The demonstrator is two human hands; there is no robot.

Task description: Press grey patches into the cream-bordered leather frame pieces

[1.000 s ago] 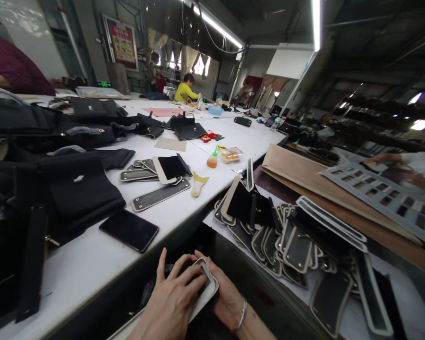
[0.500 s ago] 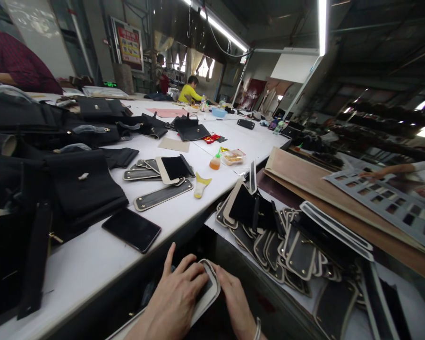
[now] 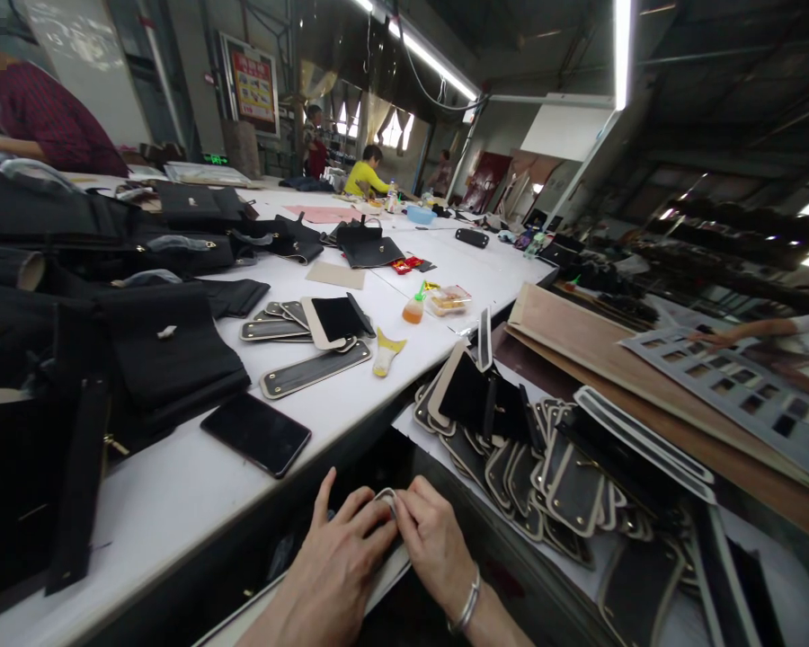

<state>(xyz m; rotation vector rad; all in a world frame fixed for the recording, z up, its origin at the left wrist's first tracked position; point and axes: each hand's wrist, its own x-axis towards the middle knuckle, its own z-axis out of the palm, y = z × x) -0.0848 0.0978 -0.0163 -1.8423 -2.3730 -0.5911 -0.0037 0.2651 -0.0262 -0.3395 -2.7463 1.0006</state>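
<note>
Low at the front, beyond the near table's edge, my left hand (image 3: 337,562) grips a pale-edged leather bag panel (image 3: 392,568), its fingers bent over it and one finger lifted clear. The fingers of my right hand (image 3: 435,539) are closed on the panel's rounded far end, pinching the rim. A metal bangle circles my right wrist. Much of the panel is hidden under both hands. On the table beyond lies a black phone (image 3: 256,433). Farther up are a long dark panel with pale edging (image 3: 316,368) and a yellow-and-white notched piece (image 3: 387,351).
Black bags (image 3: 168,350) crowd the table's left side. A glue bottle (image 3: 413,308) with a green tip stands near a plastic food box (image 3: 448,300). Pale-edged panels (image 3: 512,467) are heaped on the right surface. A co-worker's hand (image 3: 718,334) rests on a grey sheet (image 3: 748,386).
My right hand has closed from lying along the panel's side to pinching its far end, with the wrist turned. My left hand stays nearly in place. The view has shifted slightly.
</note>
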